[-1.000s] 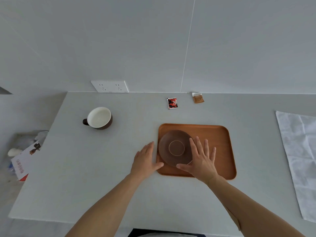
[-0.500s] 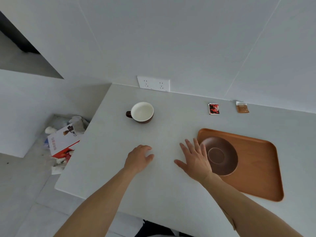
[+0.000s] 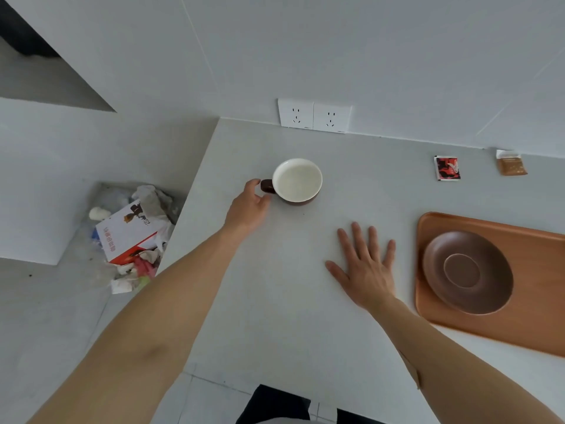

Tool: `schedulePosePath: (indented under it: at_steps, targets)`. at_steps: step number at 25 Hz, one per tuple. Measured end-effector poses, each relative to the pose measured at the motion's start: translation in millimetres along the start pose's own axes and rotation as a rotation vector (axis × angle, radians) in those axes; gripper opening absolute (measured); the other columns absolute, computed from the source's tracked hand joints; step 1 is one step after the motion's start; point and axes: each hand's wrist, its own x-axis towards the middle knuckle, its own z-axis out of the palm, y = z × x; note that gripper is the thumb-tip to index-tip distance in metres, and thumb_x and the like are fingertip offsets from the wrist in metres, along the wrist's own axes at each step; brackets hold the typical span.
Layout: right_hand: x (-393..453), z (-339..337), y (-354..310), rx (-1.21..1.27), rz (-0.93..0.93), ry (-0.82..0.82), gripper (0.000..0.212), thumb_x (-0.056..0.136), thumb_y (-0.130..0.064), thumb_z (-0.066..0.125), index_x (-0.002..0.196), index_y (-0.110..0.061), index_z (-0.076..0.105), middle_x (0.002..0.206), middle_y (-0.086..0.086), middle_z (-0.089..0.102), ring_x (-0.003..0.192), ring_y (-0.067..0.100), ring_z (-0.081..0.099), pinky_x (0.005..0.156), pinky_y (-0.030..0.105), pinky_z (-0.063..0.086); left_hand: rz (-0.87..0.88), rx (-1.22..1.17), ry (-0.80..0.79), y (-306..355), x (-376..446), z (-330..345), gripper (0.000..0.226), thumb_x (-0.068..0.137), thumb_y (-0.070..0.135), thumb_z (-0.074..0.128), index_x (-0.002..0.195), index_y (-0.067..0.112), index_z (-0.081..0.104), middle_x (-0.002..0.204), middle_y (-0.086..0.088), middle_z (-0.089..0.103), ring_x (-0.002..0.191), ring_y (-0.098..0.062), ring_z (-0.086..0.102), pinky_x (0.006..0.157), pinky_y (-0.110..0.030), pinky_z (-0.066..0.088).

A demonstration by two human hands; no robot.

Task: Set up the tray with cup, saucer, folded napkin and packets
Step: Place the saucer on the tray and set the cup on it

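Observation:
A brown cup (image 3: 297,180) with a white inside stands upright on the grey counter, its handle pointing left. My left hand (image 3: 249,206) reaches the handle, fingers curled around it but not clearly closed. My right hand (image 3: 365,266) lies flat on the counter, fingers spread, just left of the wooden tray (image 3: 538,313). A brown saucer (image 3: 467,272) sits in the tray's left part. A red packet (image 3: 447,168) and a brown packet (image 3: 511,163) lie near the back wall. The napkin is out of view.
A double wall socket (image 3: 314,116) is behind the cup. The counter's left edge drops to a floor corner holding a bag of rubbish and a white box (image 3: 130,232).
My left hand has travelled forward from the counter's middle to the cup's handle. My right hand has left the saucer and rests flat beside the tray. The view has swung left.

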Motion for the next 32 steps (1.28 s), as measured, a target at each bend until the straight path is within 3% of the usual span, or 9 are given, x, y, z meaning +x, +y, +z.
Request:
schedulePosePath:
  at_steps: [4,7,12,16,21,28,32]
  targets:
    - [-1,8,-1,-0.021,0.009,0.073,0.073,0.091,-0.072,0.016,0.153,-0.035,0.003,0.163,-0.002,0.008,0.150,0.029,-0.002,0.116,0.064,0.000,0.037,-0.089,-0.068,2,20,-3,0.031,0.091,0.038,0.049,0.121,0.029,0.054,0.097,0.006,0.067,0.093,-0.012,0.061,0.078,-0.031,0.045]
    - [0,10,0,-0.019,0.011,0.091,0.072,0.091,-0.071,0.017,0.153,-0.036,0.004,0.163,-0.003,0.008,0.150,0.028,-0.003,0.116,0.063,0.001,0.022,-0.210,-0.125,1,26,-8,0.020,0.091,0.037,0.050,0.103,0.022,0.058,0.092,0.003,0.071,0.074,0.001,0.066,0.066,-0.027,0.045]
    - [1,13,2,-0.011,0.014,0.110,0.072,0.091,-0.072,0.019,0.153,-0.037,0.004,0.163,-0.005,0.007,0.150,0.026,-0.006,0.117,0.062,0.002,0.015,-0.193,-0.342,2,32,-15,0.023,0.095,0.034,0.046,0.090,0.015,0.059,0.089,-0.005,0.070,0.074,-0.017,0.063,0.062,-0.032,0.045]
    - [0,11,2,0.004,0.011,0.108,0.072,0.091,-0.072,0.017,0.152,-0.037,0.004,0.163,-0.005,0.006,0.150,0.026,-0.006,0.117,0.061,0.001,0.072,-0.165,-0.339,9,22,-8,0.027,0.097,0.027,0.044,0.076,0.013,0.054,0.080,-0.008,0.067,0.075,-0.021,0.060,0.064,-0.033,0.048]
    - [-2,8,2,0.047,0.001,0.111,0.071,0.091,-0.072,0.016,0.152,-0.038,0.006,0.163,-0.005,0.006,0.150,0.027,-0.005,0.117,0.060,-0.003,0.217,-0.134,-0.341,38,5,8,0.028,0.096,0.028,0.045,0.073,0.014,0.053,0.075,-0.006,0.065,0.070,-0.020,0.059,0.069,-0.036,0.051]
    - [-2,6,2,0.104,-0.005,0.114,0.072,0.091,-0.072,0.017,0.152,-0.036,0.006,0.163,-0.001,0.010,0.150,0.027,-0.004,0.116,0.062,-0.005,0.379,-0.155,-0.634,116,-33,79,0.029,0.089,0.034,0.047,0.068,0.015,0.052,0.064,0.004,0.064,0.065,-0.013,0.057,0.055,-0.027,0.045]
    - [-1,4,2,0.128,-0.019,0.112,0.071,0.091,-0.069,0.021,0.150,-0.031,0.015,0.159,0.001,0.024,0.149,0.029,0.003,0.116,0.063,-0.001,0.424,-0.117,-0.791,147,-44,126,0.028,0.091,0.030,0.049,0.070,0.012,0.054,0.069,-0.005,0.064,0.062,-0.012,0.054,0.048,-0.012,0.038]
